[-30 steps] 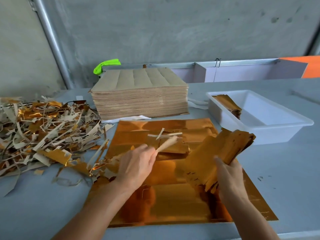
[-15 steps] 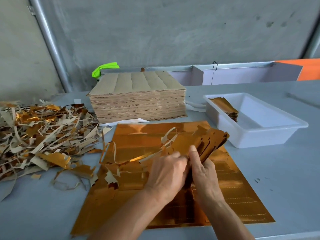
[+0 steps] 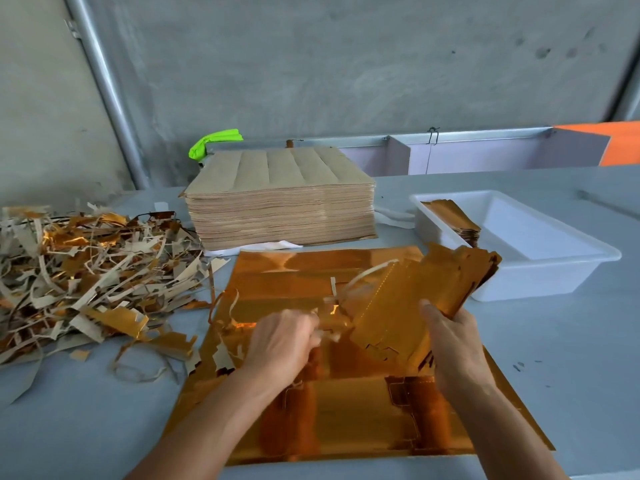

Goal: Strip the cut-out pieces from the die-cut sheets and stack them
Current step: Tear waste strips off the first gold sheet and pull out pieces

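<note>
Gripping a bundle of gold cut-out pieces [image 3: 415, 306] above the gold die-cut sheet [image 3: 346, 410] on the table [image 3: 571, 358], the right hand [image 3: 453, 344] curls around its lower edge while the left hand [image 3: 284, 341] pinches thin waste strips [image 3: 360, 278] clinging to its side. The foil card looks light, springy and easily creased, so holding the bundle's firm edge seems wisest.

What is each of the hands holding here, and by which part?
The right hand grips the bundle of gold cut-out pieces at its near lower edge. The left hand pinches thin waste strips by their near ends, at the bundle's left edge.
</note>
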`<state>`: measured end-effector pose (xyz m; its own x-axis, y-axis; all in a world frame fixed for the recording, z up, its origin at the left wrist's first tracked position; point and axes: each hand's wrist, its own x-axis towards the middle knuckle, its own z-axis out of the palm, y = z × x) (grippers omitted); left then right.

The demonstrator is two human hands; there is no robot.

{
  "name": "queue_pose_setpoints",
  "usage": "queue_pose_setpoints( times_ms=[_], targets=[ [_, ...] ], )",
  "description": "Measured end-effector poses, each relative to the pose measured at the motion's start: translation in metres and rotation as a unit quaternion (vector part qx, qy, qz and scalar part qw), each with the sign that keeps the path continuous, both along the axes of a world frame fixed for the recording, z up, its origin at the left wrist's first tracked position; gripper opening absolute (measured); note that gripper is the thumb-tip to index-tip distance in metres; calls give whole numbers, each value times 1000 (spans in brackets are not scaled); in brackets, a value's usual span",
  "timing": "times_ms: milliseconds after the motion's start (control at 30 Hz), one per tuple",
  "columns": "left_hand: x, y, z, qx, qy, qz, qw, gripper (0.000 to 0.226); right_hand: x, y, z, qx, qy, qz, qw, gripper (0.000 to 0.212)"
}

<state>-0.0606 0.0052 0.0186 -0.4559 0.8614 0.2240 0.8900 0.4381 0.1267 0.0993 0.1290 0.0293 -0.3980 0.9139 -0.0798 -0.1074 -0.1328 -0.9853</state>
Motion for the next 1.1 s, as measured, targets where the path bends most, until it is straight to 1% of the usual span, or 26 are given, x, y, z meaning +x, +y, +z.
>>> queue_pose_setpoints(
  times_ms=[67, 100, 167, 233, 300, 367, 400, 433, 467, 533, 567, 633, 700, 733, 767, 800, 833, 867, 933, 1000, 1067, 1100],
  targets=[
    [-9, -3, 2, 16, -36, 53, 998, 14, 7, 6, 4, -27, 9, -21, 999, 32],
    [-13, -6, 4, 21, -54, 83, 995, 18, 11, 11, 6, -38, 15, -34, 999, 39],
    [-20, -10, 6, 35, -79, 129, 988, 31, 19, 19, 8, -60, 29, -49, 997, 41],
    [-22, -12, 8, 45, -87, 146, 984, 35, 22, 25, 7, -76, 33, -55, 995, 41],
    [-19, -13, 8, 21, -85, 141, 986, 32, 22, 24, 4, -82, 22, -56, 995, 41],
    [-15, -10, 8, -26, -84, 134, 987, 23, 20, 21, 0, -81, 7, -56, 995, 40],
    [-14, -9, 8, -50, -66, 140, 987, 22, 19, 20, -3, -81, 7, -53, 995, 41],
    [-13, -9, 8, -77, -33, 150, 985, 27, 19, 19, -5, -81, 8, -51, 995, 41],
    [-13, -7, 8, -108, 0, 160, 981, 36, 19, 18, -7, -81, 8, -49, 996, 42],
    [-10, -5, 10, -133, 16, 174, 976, 51, 18, 17, -9, -84, 8, -42, 996, 42],
    [-8, -4, 11, -125, 25, 179, 976, 54, 17, 16, -8, -87, 10, -37, 996, 42],
    [-6, -2, 13, -105, 101, 178, 973, 53, 15, 13, -8, -86, 10, -23, 996, 42],
    [-8, 1, 14, -77, 187, 141, 969, 41, 10, 10, -8, -88, 3, -13, 996, 40],
    [-10, 4, 13, -58, 205, 113, 971, 38, 8, 8, -8, -86, -3, -7, 996, 35],
    [-11, 7, 11, -49, 203, 81, 975, 39, 6, 7, -8, -81, -8, 2, 997, 26],
    [-13, 12, 7, -54, 184, 50, 980, 42, 3, 5, -8, -78, -16, 7, 997, 14],
    [-16, 16, 2, -65, 148, 31, 986, 44, 1, 4, -8, -77, -20, 12, 997, 8],
    [-18, 21, -3, -80, 101, 27, 991, 46, -1, 2, -7, -78, -25, 18, 996, 9],
    [-25, 27, -8, -110, 16, 42, 993, 46, -4, -1, -6, -82, -20, 28, 996, 5],
    [-35, 28, -10, -132, -24, 49, 990, 46, -6, -4, -6, -83, -11, 38, 996, 12],
    [-46, 25, -11, -125, -61, 46, 989, 47, -7, -4, -7, -86, -10, 44, 995, 22],
    [-50, 23, -10, -122, -79, 41, 989, 47, -7, -5, -8, -88, -10, 48, 995, 23]
  ],
)
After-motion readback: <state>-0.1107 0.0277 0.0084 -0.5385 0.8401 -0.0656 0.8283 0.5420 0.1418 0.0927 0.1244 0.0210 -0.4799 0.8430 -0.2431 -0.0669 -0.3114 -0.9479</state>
